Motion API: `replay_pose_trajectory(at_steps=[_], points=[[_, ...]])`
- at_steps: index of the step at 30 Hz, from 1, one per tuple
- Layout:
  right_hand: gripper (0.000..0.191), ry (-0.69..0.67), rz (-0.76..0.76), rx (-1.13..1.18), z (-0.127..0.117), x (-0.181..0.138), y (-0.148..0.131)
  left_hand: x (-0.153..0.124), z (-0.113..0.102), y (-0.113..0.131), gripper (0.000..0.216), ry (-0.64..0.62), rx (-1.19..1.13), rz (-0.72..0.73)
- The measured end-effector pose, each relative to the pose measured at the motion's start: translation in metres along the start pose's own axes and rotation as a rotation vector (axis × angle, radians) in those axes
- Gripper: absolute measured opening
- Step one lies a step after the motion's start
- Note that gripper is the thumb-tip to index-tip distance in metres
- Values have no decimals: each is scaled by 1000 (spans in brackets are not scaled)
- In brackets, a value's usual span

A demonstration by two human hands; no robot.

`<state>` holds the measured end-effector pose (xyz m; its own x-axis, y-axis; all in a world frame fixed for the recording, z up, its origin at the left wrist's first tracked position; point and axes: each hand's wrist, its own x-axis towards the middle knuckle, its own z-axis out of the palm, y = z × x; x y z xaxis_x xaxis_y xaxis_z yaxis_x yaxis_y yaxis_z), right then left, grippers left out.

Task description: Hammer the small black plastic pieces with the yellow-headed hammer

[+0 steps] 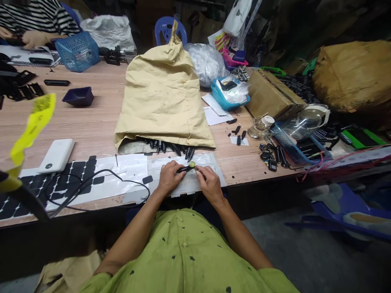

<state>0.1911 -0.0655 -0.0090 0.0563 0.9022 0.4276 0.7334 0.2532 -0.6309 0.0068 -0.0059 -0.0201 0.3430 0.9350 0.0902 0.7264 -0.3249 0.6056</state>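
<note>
My left hand (pixel 170 177) is closed round a slim black piece (pixel 184 169) that points to the right. A small round yellow-green thing (pixel 192 164) sits at the tip of that piece, between my hands. My right hand (pixel 210 185) is pinched close beside it; what its fingertips hold is too small to make out. Under both hands lies a whitish sheet (pixel 217 165) at the table's front edge. Just beyond them, several black slim pieces (pixel 175 149) stick out from under the open end of a beige cloth sack (pixel 165 101).
On the left are a white power bank (pixel 57 156), a black cable (pixel 116 176) and sheets of black stickers (pixel 76 175). A dark tray (pixel 78 97) stands farther back. To the right are keys (pixel 270 162), a glass jar (pixel 260 127) and a blue basket (pixel 297 148). Another person's hand (pixel 35 39) shows far left.
</note>
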Motion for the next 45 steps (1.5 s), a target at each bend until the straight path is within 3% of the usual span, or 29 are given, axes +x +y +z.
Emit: replay_pose_trajectory(at_steps=[4, 9, 21, 29, 36, 41, 45], points=[[31, 96, 90, -244, -10, 13, 27, 0, -1, -2, 23, -10, -29, 0], [26, 100, 153, -449, -8, 19, 54, -1, -5, -1, 34, -30, -54, -16], [26, 127, 129, -568, 2, 15, 52, -2, -13, 2, 36, -40, -81, -42], [27, 103, 133, -546, 2, 17, 51, -39, -26, 6, 20, -284, -162, 269], [27, 105, 125, -545, 2, 17, 52, -63, -15, 7, 17, -269, -7, 418], [26, 128, 114, -559, 3, 16, 51, -55, -17, 12, 30, -278, -70, 367], [27, 121, 135, -565, 4, 17, 49, -19, -21, 10, 27, -57, -194, 35]])
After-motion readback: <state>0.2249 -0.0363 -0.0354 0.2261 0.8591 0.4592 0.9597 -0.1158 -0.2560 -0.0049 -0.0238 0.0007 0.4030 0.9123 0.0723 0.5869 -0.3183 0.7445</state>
